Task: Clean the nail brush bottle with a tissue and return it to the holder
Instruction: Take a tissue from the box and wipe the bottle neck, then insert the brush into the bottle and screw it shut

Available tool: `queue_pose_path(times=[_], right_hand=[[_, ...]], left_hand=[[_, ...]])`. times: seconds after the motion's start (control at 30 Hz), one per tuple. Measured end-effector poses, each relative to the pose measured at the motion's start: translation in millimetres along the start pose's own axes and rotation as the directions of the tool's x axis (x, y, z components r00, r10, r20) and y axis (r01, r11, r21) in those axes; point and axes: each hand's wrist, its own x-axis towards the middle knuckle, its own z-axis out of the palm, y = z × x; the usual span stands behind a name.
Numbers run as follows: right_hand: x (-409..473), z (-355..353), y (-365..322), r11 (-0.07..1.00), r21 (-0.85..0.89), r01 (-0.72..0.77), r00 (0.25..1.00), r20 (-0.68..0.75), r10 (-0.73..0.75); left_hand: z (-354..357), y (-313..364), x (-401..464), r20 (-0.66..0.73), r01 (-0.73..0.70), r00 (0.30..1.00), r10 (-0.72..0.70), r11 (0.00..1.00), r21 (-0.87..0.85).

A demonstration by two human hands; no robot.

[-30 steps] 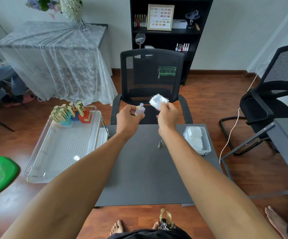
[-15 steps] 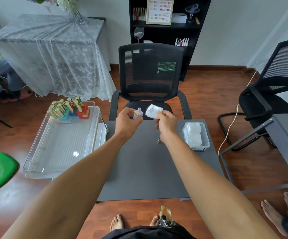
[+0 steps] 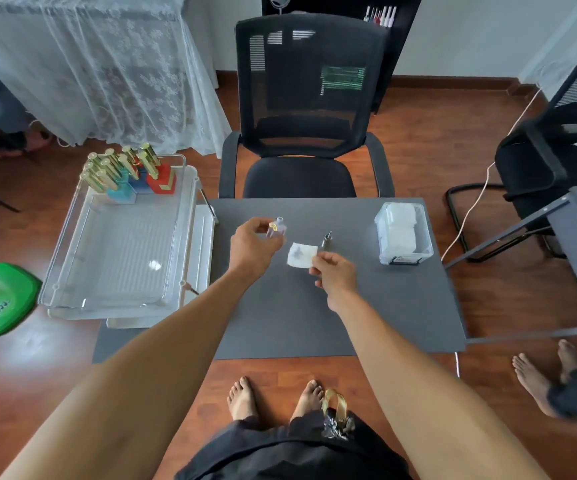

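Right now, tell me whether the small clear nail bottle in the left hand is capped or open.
Open: the small clear nail bottle shows a bare neck, and the silver brush cap stands apart on the grey table.

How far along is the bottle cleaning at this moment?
Done: the bottle is out of the holder and uncapped; its brush cap stands on the table.
In hand: left hand holds the bottle, right hand pinches the tissue, apart.
Left: recapping, returning it.
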Motion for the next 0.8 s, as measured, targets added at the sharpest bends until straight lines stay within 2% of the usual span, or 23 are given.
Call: queue_pose_path(times=[0.13,0.43,0.53,0.8], right_hand=[[8.8,-4.0,16.5,0.995,-0.103,-0.014,1.000,-0.007,0.014],[30.7,-9.7,22.0,0.940,-0.336,0.065,0.992,-0.080,-0.097],[42.1,-10.5,10.7,0.935,-0.342,0.093,0.985,-0.107,-0.137],[72.5,-1.0,-8.7,0.878,-0.412,0.243,0.967,0.035,-0.251]], left_hand=[[7.1,-13.0,-5.7,0.030,0.025,0.999,-0.025,1.000,0.007],[21.7,-26.5,-5.7,0.078,0.054,0.996,-0.053,0.999,-0.008],[24.9,-29.5,-3.9,0.087,0.059,0.995,-0.057,0.998,-0.012],[32.4,-38.4,2.7,0.089,0.049,0.995,-0.049,0.999,0.000]])
